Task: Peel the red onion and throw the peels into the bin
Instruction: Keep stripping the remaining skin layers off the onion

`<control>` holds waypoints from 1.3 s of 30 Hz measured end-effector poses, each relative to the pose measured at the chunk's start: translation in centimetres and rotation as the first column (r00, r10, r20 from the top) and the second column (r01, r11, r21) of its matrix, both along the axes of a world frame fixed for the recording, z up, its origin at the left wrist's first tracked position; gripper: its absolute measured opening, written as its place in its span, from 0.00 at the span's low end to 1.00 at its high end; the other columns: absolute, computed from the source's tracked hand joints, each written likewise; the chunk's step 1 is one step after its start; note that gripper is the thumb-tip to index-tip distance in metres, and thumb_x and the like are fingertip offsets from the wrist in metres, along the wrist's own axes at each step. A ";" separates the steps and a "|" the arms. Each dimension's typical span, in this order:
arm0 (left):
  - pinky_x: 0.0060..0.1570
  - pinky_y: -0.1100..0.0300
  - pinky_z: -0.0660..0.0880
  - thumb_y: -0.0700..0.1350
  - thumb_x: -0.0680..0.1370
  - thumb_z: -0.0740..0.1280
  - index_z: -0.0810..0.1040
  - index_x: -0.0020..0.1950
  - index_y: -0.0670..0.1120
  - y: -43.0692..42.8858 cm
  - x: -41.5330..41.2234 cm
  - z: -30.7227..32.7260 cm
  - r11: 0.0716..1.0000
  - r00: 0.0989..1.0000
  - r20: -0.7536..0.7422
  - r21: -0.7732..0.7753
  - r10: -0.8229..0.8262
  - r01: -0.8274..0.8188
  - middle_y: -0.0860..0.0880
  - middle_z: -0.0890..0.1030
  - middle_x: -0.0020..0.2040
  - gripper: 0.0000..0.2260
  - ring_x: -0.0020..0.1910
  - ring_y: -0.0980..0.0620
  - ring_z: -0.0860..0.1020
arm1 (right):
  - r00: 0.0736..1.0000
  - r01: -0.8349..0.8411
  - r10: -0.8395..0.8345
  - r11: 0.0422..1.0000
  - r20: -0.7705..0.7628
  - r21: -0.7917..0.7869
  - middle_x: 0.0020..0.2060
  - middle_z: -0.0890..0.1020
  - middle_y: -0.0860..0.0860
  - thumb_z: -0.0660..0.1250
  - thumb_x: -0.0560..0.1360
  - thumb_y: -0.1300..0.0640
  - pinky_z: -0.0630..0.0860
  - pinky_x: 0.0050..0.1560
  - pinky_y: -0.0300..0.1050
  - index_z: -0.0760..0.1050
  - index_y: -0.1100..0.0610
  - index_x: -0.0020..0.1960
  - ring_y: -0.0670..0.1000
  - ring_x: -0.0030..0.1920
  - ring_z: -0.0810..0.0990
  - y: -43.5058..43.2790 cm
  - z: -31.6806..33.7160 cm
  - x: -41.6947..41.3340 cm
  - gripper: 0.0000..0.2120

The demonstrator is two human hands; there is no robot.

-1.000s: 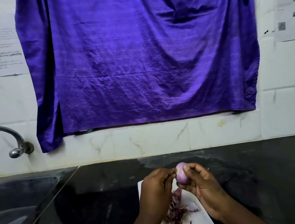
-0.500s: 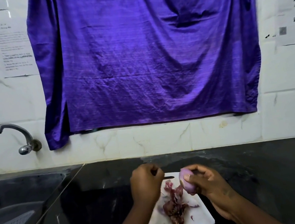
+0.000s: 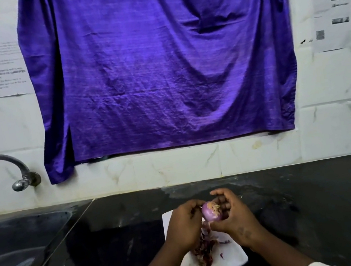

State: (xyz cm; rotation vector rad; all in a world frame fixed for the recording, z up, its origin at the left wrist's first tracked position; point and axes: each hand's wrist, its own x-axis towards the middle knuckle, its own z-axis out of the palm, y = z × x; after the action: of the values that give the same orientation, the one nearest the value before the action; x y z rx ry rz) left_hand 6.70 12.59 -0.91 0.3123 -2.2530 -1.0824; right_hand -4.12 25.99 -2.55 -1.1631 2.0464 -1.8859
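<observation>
Nearly through peeling: red onion (image 3: 212, 214) gripped in curled right hand (image 3: 235, 218) above white board (image 3: 232, 261), left hand (image 3: 183, 226) pinching its side, 1 heap of peels (image 3: 203, 250) on board, binning not yet done.

Glossy black counter (image 3: 313, 192), sheeny purple cloth (image 3: 160, 67), shiny metal tap (image 3: 12, 169).

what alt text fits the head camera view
A person's right hand holds a peeled red onion above a white board with a pile of peels, while the curled fingers of the left hand meet its side. The board lies on a black counter, with a sink and tap at left and a purple cloth on the wall behind.
</observation>
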 end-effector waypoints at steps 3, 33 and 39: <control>0.56 0.61 0.79 0.38 0.81 0.64 0.86 0.55 0.54 0.2 0.2 0.0 0.999 0.998 -0.056 -0.009 0.041 -0.041 0.60 0.86 0.50 0.15 0.52 0.64 0.82 | 0.995 0.042 -0.037 0.998 -0.088 0.049 0.53 0.82 0.52 0.86 0.56 0.61 0.84 0.53 0.50 0.73 0.41 0.62 0.51 0.53 0.84 0.0 0.0 -0.2 0.41; 0.50 0.59 0.75 0.43 0.80 0.68 0.84 0.56 0.51 0.6 1.0 1.6 0.813 0.999 0.011 -0.581 0.053 -0.037 0.53 0.83 0.51 0.08 0.50 0.54 0.79 | 0.965 0.103 -0.057 0.980 -0.257 0.168 0.46 0.87 0.41 0.81 0.56 0.41 0.80 0.49 0.37 0.84 0.46 0.54 0.38 0.46 0.84 1.2 0.9 0.8 0.27; 0.47 0.55 0.69 0.41 0.79 0.67 0.78 0.59 0.46 1.6 0.7 2.2 0.562 0.938 0.229 -0.826 0.262 0.044 0.45 0.78 0.56 0.09 0.54 0.44 0.78 | 0.921 0.225 -0.143 0.955 -0.364 0.194 0.42 0.86 0.40 0.80 0.60 0.46 0.81 0.46 0.46 0.83 0.43 0.50 0.40 0.42 0.83 0.8 0.6 0.6 0.19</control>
State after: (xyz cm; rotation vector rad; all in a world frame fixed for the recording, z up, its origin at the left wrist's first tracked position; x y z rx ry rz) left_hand 7.43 14.16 1.30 0.2268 -2.7091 0.2177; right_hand -3.50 26.77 -1.91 -1.3600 2.5659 -1.5368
